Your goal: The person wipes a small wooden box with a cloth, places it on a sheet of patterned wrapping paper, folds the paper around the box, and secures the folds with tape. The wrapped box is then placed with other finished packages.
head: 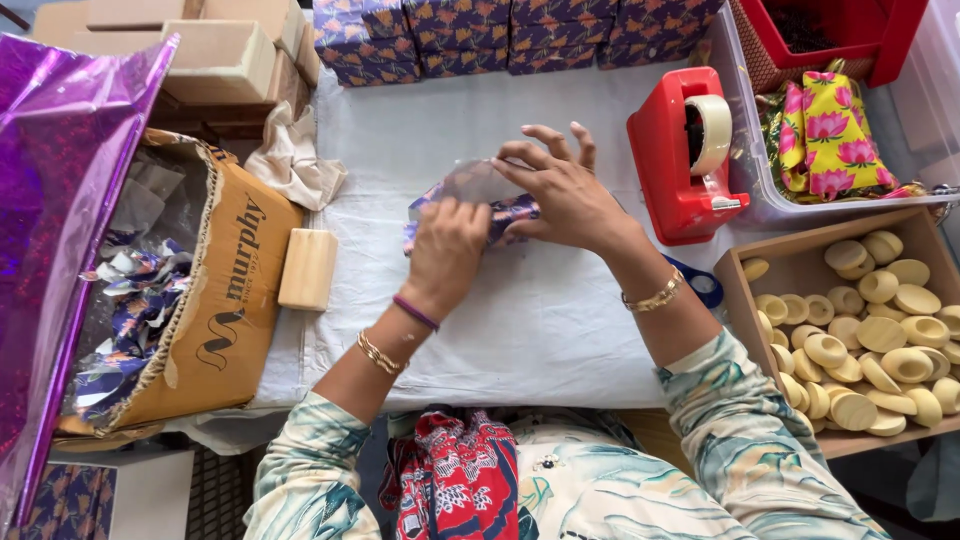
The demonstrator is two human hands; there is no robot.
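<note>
Paper, thin and glossy with a blue-and-purple floral print, is being folded around a small wrapped parcel (478, 205) that is lying on the white cloth-covered bench (540, 330) directly under both hands. The left hand (447, 252) is pressing down on the near end with its fingers curled closed over the wrap, while the right hand (560, 190) is pinching the far-side flap, thumb and forefinger gripping it and the other fingers splaying loose above.

Judging by its size, the parcel is looking light; the paper is looking slick and easily creased or torn — better held by the firm body inside than by the loose flaps.

Just beyond the right hand a red tape dispenser (685, 155) is standing; further out on that side a wooden tray of round cream-coloured discs (870, 320) is waiting. Beside the left hand a pale rectangular block (308, 268) is resting against an open cardboard box of paper scraps (190, 300).
</note>
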